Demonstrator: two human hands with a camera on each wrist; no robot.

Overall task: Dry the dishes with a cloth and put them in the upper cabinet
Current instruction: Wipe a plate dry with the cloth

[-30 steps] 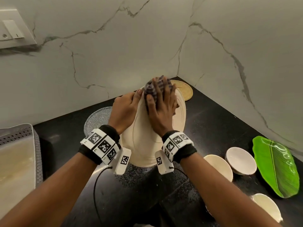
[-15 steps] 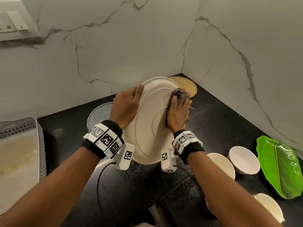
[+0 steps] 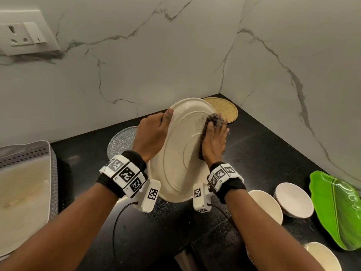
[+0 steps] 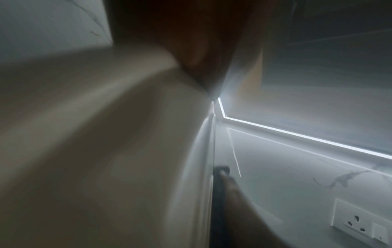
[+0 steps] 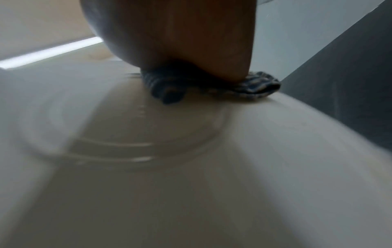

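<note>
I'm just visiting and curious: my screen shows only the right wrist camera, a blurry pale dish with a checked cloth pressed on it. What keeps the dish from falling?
Observer: The left hand grips the cream plate by its rim, thumb over the edge, holding it tilted.
Operator: Are there other dishes around?
Observer: Yes, at least three pale bowls stand on the black counter at the right, beside a green leaf-shaped plate.
Operator: What's behind the plate?
Observer: A round woven mat lies in the counter's far corner.
</note>
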